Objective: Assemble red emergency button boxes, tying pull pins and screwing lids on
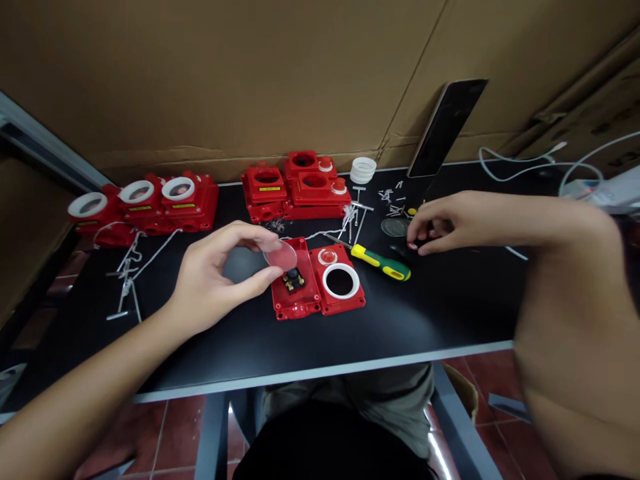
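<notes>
My left hand pinches a clear round disc by its edge between thumb and fingers. Beneath the disc lies an opened red box with a black terminal block inside. Its red cover, touching the box's right side, has a white ring around a round hole and a small red-and-white round part. My right hand is down at the table on the right, fingers curled together around something small that I cannot make out. Beside its fingertips are a stack of clear discs and small dark pieces.
A green-and-yellow screwdriver lies between the hands. Finished-looking red boxes stand at left, more red housings at the back. White rings, screws, metal rods, a leaning phone and white cable are around.
</notes>
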A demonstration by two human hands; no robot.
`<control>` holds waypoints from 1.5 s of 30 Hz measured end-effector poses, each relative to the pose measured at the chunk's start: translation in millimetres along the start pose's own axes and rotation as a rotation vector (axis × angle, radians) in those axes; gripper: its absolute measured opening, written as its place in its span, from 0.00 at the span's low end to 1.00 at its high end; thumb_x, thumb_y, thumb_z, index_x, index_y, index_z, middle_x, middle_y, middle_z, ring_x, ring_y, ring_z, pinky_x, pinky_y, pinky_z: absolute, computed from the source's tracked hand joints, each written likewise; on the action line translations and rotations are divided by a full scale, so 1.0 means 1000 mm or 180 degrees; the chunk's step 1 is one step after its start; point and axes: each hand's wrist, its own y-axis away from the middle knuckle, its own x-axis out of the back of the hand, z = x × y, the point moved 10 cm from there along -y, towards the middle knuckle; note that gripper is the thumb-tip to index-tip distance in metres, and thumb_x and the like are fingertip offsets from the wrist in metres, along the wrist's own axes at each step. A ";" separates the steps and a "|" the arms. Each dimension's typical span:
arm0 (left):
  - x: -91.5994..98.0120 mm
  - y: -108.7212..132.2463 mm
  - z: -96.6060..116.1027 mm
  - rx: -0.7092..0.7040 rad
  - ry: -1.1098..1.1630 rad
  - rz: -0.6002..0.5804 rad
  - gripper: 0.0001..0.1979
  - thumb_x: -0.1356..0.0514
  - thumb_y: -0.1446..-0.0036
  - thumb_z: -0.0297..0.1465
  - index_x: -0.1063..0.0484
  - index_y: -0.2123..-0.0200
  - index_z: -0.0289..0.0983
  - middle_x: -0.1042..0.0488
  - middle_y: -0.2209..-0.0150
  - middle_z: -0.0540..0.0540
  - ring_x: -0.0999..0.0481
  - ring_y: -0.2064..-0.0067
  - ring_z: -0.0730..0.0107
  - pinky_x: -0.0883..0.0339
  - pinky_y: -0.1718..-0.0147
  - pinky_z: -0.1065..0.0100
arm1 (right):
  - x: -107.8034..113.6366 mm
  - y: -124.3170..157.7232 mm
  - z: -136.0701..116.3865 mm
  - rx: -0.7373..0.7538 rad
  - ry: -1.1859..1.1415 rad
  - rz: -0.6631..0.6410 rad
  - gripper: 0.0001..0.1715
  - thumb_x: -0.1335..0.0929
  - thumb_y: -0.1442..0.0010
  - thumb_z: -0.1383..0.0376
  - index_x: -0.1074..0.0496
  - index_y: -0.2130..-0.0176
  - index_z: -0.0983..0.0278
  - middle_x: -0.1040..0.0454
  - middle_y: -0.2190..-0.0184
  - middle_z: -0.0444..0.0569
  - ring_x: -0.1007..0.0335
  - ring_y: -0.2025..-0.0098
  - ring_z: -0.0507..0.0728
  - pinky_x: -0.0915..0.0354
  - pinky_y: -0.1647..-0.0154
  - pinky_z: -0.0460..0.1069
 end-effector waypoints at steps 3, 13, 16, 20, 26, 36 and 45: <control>0.002 -0.002 -0.006 0.0095 0.0093 0.0013 0.18 0.22 0.32 0.43 0.16 0.46 0.43 0.11 0.51 0.42 0.11 0.50 0.56 0.14 0.45 0.55 | -0.013 0.000 0.011 -0.0072 -0.0099 -0.0272 0.18 0.19 0.32 0.46 0.14 0.57 0.56 0.19 0.71 0.46 0.22 0.69 0.58 0.27 0.69 0.51; 0.011 -0.005 -0.008 0.0109 0.0595 0.0384 0.16 0.22 0.33 0.39 0.18 0.48 0.41 0.11 0.51 0.43 0.12 0.51 0.59 0.16 0.45 0.55 | -0.024 -0.021 0.005 0.0044 0.0112 -0.0923 0.09 0.16 0.35 0.61 0.15 0.64 0.58 0.24 0.78 0.42 0.34 0.82 0.49 0.41 0.85 0.45; 0.014 -0.005 -0.002 0.0011 0.0684 0.0480 0.15 0.23 0.32 0.37 0.18 0.47 0.40 0.11 0.51 0.43 0.13 0.51 0.59 0.18 0.46 0.54 | -0.015 -0.029 -0.016 0.0050 0.0059 -0.0839 0.03 0.21 0.29 0.65 0.16 0.58 0.58 0.30 0.77 0.42 0.35 0.79 0.49 0.39 0.82 0.45; 0.018 -0.005 0.003 -0.0085 0.0815 0.0503 0.16 0.23 0.31 0.41 0.19 0.48 0.41 0.12 0.50 0.42 0.13 0.50 0.59 0.18 0.44 0.55 | -0.027 -0.043 -0.068 0.0331 -0.0420 -0.0672 0.08 0.21 0.34 0.69 0.20 0.57 0.58 0.22 0.58 0.50 0.33 0.75 0.48 0.34 0.79 0.47; 0.021 -0.002 0.014 -0.0531 0.0944 0.0453 0.20 0.23 0.31 0.46 0.20 0.48 0.41 0.13 0.52 0.42 0.13 0.51 0.59 0.17 0.46 0.57 | -0.092 -0.062 -0.131 0.0618 -0.0466 -0.0840 0.12 0.24 0.36 0.72 0.24 0.56 0.59 0.24 0.59 0.45 0.27 0.69 0.50 0.29 0.72 0.47; 0.013 -0.003 0.019 -0.0624 0.0782 0.0237 0.16 0.22 0.33 0.40 0.19 0.50 0.40 0.14 0.54 0.42 0.13 0.53 0.59 0.17 0.48 0.57 | -0.125 -0.060 -0.129 0.0889 -0.0289 -0.0346 0.10 0.26 0.29 0.69 0.25 0.50 0.60 0.25 0.53 0.49 0.27 0.67 0.51 0.26 0.66 0.49; 0.017 -0.004 0.016 -0.0519 0.0789 0.0272 0.22 0.22 0.32 0.50 0.19 0.49 0.41 0.14 0.54 0.42 0.13 0.53 0.58 0.16 0.50 0.58 | -0.129 -0.046 -0.139 0.1224 0.0100 0.0390 0.07 0.27 0.21 0.66 0.22 0.45 0.59 0.19 0.49 0.53 0.21 0.62 0.55 0.25 0.67 0.50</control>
